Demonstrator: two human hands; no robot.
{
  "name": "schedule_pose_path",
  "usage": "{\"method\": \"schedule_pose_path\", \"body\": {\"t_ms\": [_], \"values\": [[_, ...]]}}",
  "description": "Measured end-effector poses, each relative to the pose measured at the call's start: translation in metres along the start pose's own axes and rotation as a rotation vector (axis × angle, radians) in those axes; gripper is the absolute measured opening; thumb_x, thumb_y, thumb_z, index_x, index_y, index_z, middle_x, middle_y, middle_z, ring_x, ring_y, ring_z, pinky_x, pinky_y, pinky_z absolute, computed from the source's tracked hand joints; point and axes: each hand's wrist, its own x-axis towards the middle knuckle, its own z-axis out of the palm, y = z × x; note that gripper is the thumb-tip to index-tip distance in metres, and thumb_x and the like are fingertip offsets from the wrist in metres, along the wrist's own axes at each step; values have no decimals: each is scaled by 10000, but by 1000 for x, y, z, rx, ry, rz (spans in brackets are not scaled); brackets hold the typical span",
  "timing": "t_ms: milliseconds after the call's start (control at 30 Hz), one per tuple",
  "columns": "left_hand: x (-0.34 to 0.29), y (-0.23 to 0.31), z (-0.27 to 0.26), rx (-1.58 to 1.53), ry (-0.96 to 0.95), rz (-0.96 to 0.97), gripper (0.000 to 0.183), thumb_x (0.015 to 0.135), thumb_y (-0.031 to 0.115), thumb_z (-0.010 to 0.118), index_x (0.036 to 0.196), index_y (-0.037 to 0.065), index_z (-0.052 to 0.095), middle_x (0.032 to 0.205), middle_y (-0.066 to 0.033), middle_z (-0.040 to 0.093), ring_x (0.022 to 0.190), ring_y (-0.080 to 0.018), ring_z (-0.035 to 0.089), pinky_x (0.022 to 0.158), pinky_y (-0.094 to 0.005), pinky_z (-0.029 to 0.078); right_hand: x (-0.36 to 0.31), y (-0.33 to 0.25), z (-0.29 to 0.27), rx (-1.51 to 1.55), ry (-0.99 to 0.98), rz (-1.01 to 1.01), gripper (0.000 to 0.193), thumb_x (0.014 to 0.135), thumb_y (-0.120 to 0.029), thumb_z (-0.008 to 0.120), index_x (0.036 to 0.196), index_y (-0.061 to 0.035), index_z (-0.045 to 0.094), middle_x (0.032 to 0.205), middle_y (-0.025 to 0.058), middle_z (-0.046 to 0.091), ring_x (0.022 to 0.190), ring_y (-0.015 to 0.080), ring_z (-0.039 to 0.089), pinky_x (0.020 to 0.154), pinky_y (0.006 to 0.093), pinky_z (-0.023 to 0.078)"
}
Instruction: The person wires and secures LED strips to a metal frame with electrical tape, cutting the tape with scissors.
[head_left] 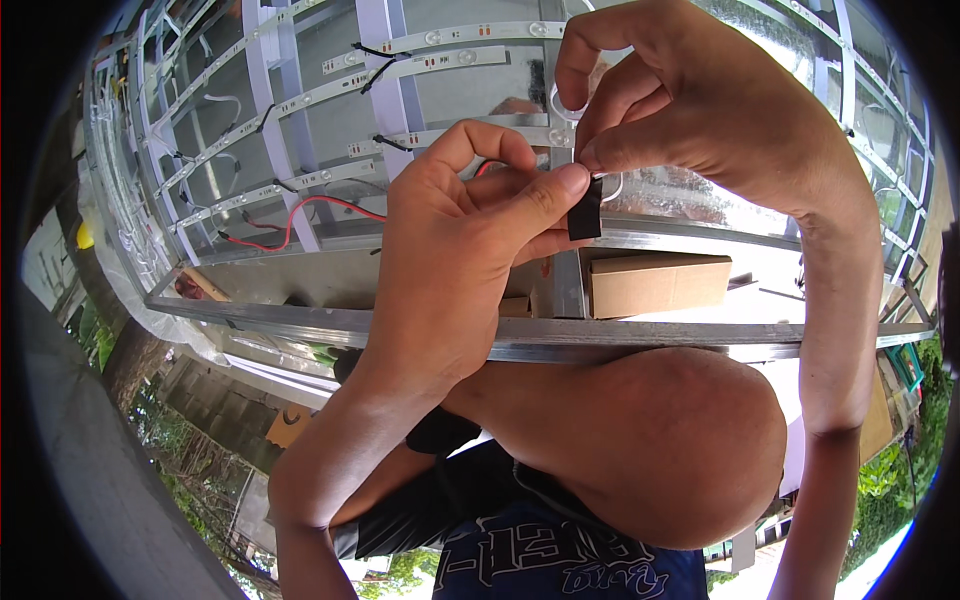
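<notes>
A short piece of black tape [586, 214] hangs from my fingertips in front of the panel. My left hand [450, 225] is closed, its thumb and fingers pinching the tape from the left. My right hand [685, 105] comes over from the upper right, thumb and finger pressed together at the tape's top end, by a thin white wire [613, 190]. Whether the right fingers hold the tape or the wire beneath it is hidden. Behind the hands, LED strips [440, 63] with clear lenses run across the frame. A red wire [300, 212] passes behind my left hand.
White crossbars [385, 85] carry the strips, with black ties [385, 70] around some. A metal frame rail [640, 335] runs just above my bent knee [690, 440]. Below the hands, a cardboard box [660, 285] lies inside the frame. Clear plastic sheeting [150, 315] hangs at the left.
</notes>
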Motion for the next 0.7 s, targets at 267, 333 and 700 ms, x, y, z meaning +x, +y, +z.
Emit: {"method": "schedule_pose_path", "body": {"t_ms": [267, 333, 700], "values": [[9, 3, 5, -197, -87, -16, 153, 989, 35, 673, 1076, 34, 547, 997, -163, 705, 912, -219, 721, 866, -362, 628, -11, -14, -19, 79, 4, 149, 291, 891, -70, 770, 1107, 81, 647, 990, 208, 773, 896, 206, 765, 744, 292, 616], [9, 3, 2, -213, -84, -16, 162, 990, 33, 671, 1087, 43, 541, 1010, -162, 709, 917, -218, 723, 882, -371, 623, -3, -1, -14, 24, 8, 14, 287, 887, -64, 766, 1113, 74, 654, 974, 193, 776, 880, 200, 763, 709, 288, 602], [-2, 6, 3, 274, 37, -4, 269, 939, 23, 729, 1107, 50, 521, 961, -127, 751, 886, -151, 712, 794, -263, 557, -6, -15, 25, -178, 254, 158, 228, 892, -54, 704, 1096, 41, 663, 1040, 187, 730, 936, 239, 740, 732, 325, 598]]}}
